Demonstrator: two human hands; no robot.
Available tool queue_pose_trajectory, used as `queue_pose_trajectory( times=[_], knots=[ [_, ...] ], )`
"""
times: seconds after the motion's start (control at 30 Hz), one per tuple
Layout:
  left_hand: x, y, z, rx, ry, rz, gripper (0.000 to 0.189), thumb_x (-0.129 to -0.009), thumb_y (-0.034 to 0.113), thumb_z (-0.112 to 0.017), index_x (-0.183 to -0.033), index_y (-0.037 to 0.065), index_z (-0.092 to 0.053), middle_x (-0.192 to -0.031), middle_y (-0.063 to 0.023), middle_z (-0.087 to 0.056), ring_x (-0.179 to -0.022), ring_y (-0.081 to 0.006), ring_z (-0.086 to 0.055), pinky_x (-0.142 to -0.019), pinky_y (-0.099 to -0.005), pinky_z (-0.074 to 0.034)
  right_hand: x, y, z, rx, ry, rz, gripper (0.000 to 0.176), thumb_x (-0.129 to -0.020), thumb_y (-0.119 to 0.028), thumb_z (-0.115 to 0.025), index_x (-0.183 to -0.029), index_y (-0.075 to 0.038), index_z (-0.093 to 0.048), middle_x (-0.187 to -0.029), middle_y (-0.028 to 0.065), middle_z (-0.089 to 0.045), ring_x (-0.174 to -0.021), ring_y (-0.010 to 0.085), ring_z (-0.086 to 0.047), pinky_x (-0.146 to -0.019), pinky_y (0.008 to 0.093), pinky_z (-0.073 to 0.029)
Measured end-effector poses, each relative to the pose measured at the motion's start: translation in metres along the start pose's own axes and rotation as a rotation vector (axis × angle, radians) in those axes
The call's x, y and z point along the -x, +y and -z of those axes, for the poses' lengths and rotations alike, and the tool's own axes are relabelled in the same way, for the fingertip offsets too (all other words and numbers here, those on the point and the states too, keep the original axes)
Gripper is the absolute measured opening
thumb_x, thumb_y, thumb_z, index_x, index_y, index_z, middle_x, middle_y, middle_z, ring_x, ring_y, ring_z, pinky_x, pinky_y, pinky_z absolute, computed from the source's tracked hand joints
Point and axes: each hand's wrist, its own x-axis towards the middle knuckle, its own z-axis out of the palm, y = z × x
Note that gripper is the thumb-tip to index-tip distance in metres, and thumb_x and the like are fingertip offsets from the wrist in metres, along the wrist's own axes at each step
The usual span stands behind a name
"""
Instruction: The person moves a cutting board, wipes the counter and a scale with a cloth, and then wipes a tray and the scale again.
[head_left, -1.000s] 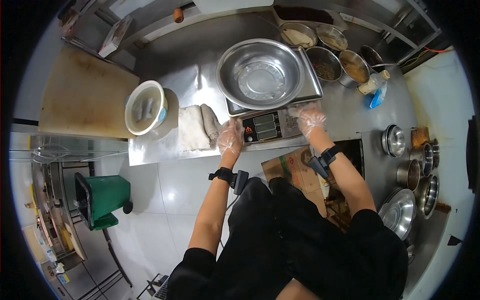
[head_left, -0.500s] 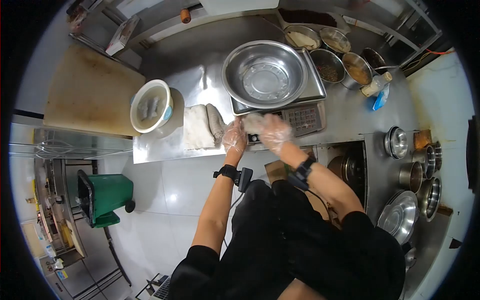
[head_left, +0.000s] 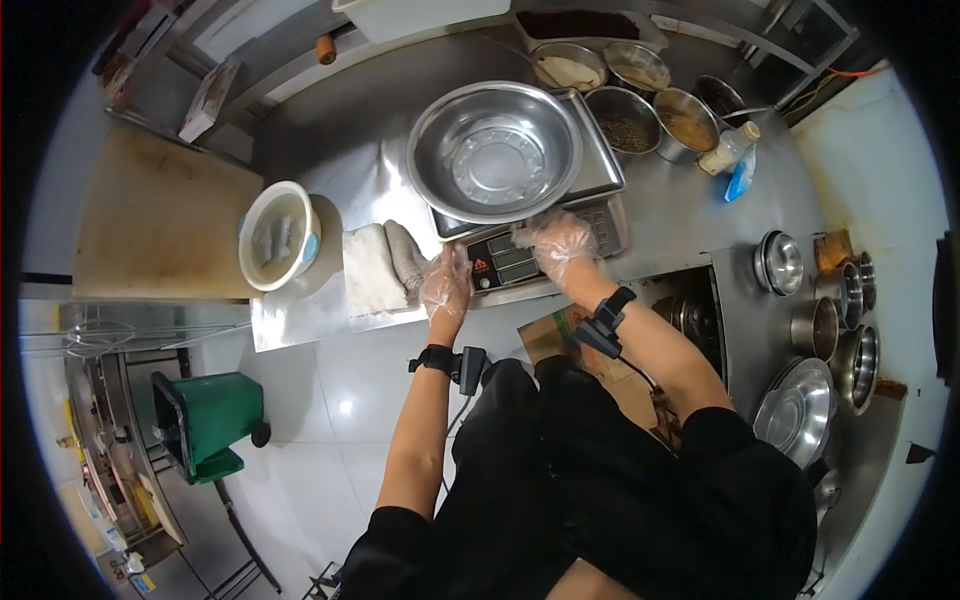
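Note:
A grey-white cloth (head_left: 527, 233) is bunched under my right hand (head_left: 563, 245), which wears a clear plastic glove and presses it over the keypad side of the digital scale (head_left: 512, 262). The fingers are closed on the cloth. My left hand (head_left: 446, 284), also gloved, grips the front left corner of the scale; its fingertips are partly hidden. A wide steel basin (head_left: 497, 165) rests on the scale's platform. Left of my left hand lies a folded white towel (head_left: 371, 268), beside a rolled grey cloth (head_left: 404, 258).
A white tub of water (head_left: 262, 272) stands at the left of the steel counter (head_left: 345, 150). Several steel bowls (head_left: 624, 135) and a bottle (head_left: 729, 147) sit at the back right. Stacked pans (head_left: 795, 410) are on the right; a green bin (head_left: 215, 412) stands on the floor.
My right hand has moved the cloth across the scale's front panel toward the keypad, uncovering the displays. My left hand stays at the scale's corner. The whole view has shifted slightly.

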Motion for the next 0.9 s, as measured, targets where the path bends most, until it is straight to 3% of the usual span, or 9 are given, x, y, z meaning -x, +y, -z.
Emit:
queue_pose_trajectory(
  times=[0.1,0.27,0.37,0.43,0.5,0.57,0.63,0.67,0.9],
  knots=[
    [0.001,0.002,0.003,-0.019,-0.017,-0.001,0.061,-0.09,0.028,-0.061,-0.145,0.019,-0.036,-0.102,-0.0113,-0.067,-0.088,-0.0306,-0.066,-0.072,-0.0418,-0.053,0.009,0.039,0.008,-0.011,-0.018,0.01,0.022,-0.082,-0.01,-0.056,-0.098,-0.003,-0.069,-0.105,0.0202,-0.06,-0.097,0.0342,-0.06,-0.074,0.0427,-0.053],
    [0.001,0.005,0.005,-0.003,-0.014,-0.008,0.064,-0.09,0.025,-0.06,-0.147,0.021,-0.031,-0.105,-0.0141,-0.066,-0.087,-0.0336,-0.066,-0.072,-0.044,-0.053,0.017,0.082,0.004,-0.058,0.11,-0.099,0.02,-0.079,-0.009,-0.057,-0.096,-0.006,-0.069,-0.101,0.0189,-0.062,-0.092,0.035,-0.063,-0.071,0.0436,-0.053],
    [0.0,0.004,0.004,-0.006,-0.046,0.015,0.066,-0.09,0.024,-0.061,-0.148,0.022,-0.03,-0.107,-0.0143,-0.067,-0.088,-0.0339,-0.066,-0.072,-0.0438,-0.053,0.012,0.131,-0.008,0.049,-0.083,-0.218,0.027,-0.078,-0.013,-0.058,-0.104,-0.012,-0.067,-0.105,0.0142,-0.061,-0.103,0.033,-0.059,-0.073,0.0442,-0.054],
    [0.0,-0.002,-0.003,0.001,-0.015,-0.018,0.066,-0.09,0.023,-0.061,-0.148,0.022,-0.029,-0.107,-0.0141,-0.068,-0.088,-0.0338,-0.066,-0.072,-0.0435,-0.053,0.015,0.162,-0.006,-0.232,-0.273,-0.516,0.029,-0.083,-0.017,-0.056,-0.109,-0.012,-0.066,-0.112,0.0125,-0.064,-0.102,0.0291,-0.062,-0.077,0.0421,-0.053],
    [-0.001,-0.009,-0.014,-0.031,0.039,-0.026,0.065,-0.09,0.022,-0.06,-0.148,0.022,-0.03,-0.103,-0.0135,-0.069,-0.086,-0.0332,-0.067,-0.07,-0.0436,-0.053,0.046,0.234,-0.11,-0.607,0.106,-0.537,0.035,-0.086,-0.037,-0.061,-0.095,-0.004,-0.068,-0.087,0.0182,-0.068,-0.08,0.0312,-0.067,-0.068,0.041,-0.05],
    [-0.001,-0.009,-0.012,-0.013,0.009,-0.021,0.065,-0.09,0.023,-0.061,-0.147,0.021,-0.03,-0.102,-0.0136,-0.069,-0.085,-0.0331,-0.067,-0.069,-0.0434,-0.052,0.069,0.203,-0.038,-0.518,0.107,-0.615,0.032,-0.089,-0.036,-0.059,-0.102,-0.009,-0.069,-0.087,0.0186,-0.068,-0.08,0.0337,-0.066,-0.068,0.0414,-0.05],
    [-0.002,-0.008,-0.012,-0.003,-0.019,-0.032,0.065,-0.09,0.023,-0.061,-0.147,0.019,-0.03,-0.102,-0.0136,-0.069,-0.084,-0.0329,-0.067,-0.067,-0.0431,-0.052,0.074,0.192,-0.028,-0.407,0.093,-0.509,0.03,-0.093,-0.023,-0.048,-0.118,-0.022,-0.064,-0.113,0.0109,-0.066,-0.093,0.0342,-0.065,-0.08,0.0399,-0.051],
    [-0.001,-0.009,-0.012,-0.036,-0.022,-0.031,0.065,-0.09,0.023,-0.061,-0.147,0.019,-0.03,-0.101,-0.0141,-0.069,-0.082,-0.0332,-0.067,-0.066,-0.0434,-0.052,0.07,0.174,-0.013,-0.172,0.127,-0.441,0.03,-0.091,-0.019,-0.053,-0.117,-0.027,-0.064,-0.102,0.0145,-0.066,-0.086,0.0378,-0.064,-0.078,0.0453,-0.052],
    [-0.003,-0.005,-0.007,-0.046,-0.037,-0.039,0.065,-0.09,0.02,-0.06,-0.147,0.015,-0.029,-0.102,-0.0169,-0.068,-0.079,-0.0349,-0.067,-0.066,-0.0448,-0.051,0.024,0.129,-0.052,-0.108,0.38,-0.217,0.03,-0.089,-0.02,-0.054,-0.116,-0.012,-0.064,-0.104,0.0195,-0.06,-0.092,0.0362,-0.06,-0.077,0.0469,-0.05]
  ],
)
